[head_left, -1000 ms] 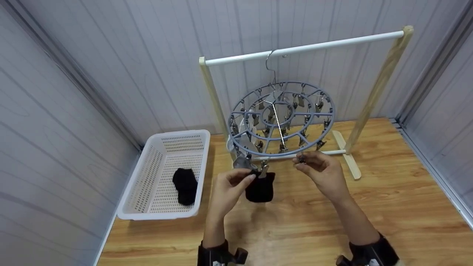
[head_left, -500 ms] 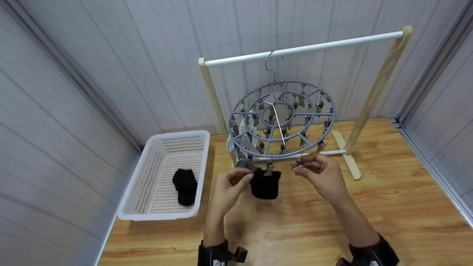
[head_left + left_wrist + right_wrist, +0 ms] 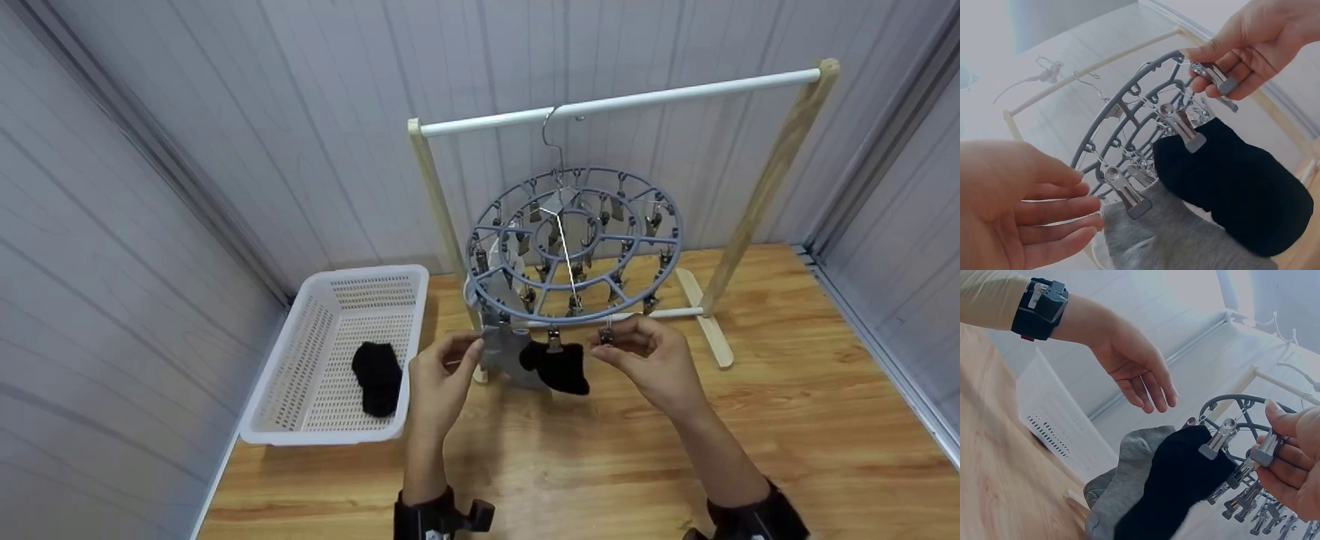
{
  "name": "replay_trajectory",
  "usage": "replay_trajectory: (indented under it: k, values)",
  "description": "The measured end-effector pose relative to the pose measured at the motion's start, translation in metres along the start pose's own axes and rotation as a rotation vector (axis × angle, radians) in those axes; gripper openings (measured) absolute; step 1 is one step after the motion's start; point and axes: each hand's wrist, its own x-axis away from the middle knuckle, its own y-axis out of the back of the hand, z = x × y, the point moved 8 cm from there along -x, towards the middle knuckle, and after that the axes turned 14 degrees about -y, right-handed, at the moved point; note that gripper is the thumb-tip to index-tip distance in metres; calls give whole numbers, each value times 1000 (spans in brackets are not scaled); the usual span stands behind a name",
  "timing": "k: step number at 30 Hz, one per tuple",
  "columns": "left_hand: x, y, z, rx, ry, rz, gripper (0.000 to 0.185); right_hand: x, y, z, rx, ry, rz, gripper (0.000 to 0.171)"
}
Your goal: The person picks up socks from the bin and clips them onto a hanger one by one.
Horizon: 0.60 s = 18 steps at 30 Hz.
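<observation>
A round grey clip hanger point(image 3: 574, 240) hangs by its hook from a white rod point(image 3: 622, 101). A black sock point(image 3: 559, 366) and a grey sock point(image 3: 506, 352) hang side by side from metal clips on its near rim. My left hand point(image 3: 459, 355) hovers open just left of the grey sock, fingers straight and holding nothing; the left wrist view shows these fingers point(image 3: 1055, 211) near the grey sock's clip point(image 3: 1129, 197). My right hand point(image 3: 604, 343) pinches an empty metal clip point(image 3: 1266, 449) on the rim, to the right of the black sock point(image 3: 1179, 489).
A white perforated basket point(image 3: 330, 431) stands on the wooden floor at the left with another black sock point(image 3: 376, 377) inside. The rod rests on a wooden rack whose feet point(image 3: 705, 326) lie behind the hanger. Grey panelled walls close in on both sides.
My left hand has let go of the black sock and drawn back to the left. The black sock swung right on its clip, uncovering the grey sock. My right hand stays on its clip.
</observation>
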Motion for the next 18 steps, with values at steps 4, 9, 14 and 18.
replay_trajectory:
  k: [4, 9, 14, 18]
  values:
    - [0, 6, -5, -13, -38, -50, 17, 1, -2, 0, -10, -16, 16, 21]
    - [5, 16, -9, -67, -92, -77, 21, 2, -5, 0, 8, -41, 19, 21]
    - [8, 27, -4, -106, -79, -81, 23, 4, -10, 1, 47, -34, 35, 21]
    - [5, 38, 2, -103, -28, -64, 22, 5, -11, -1, 56, -57, 46, 22]
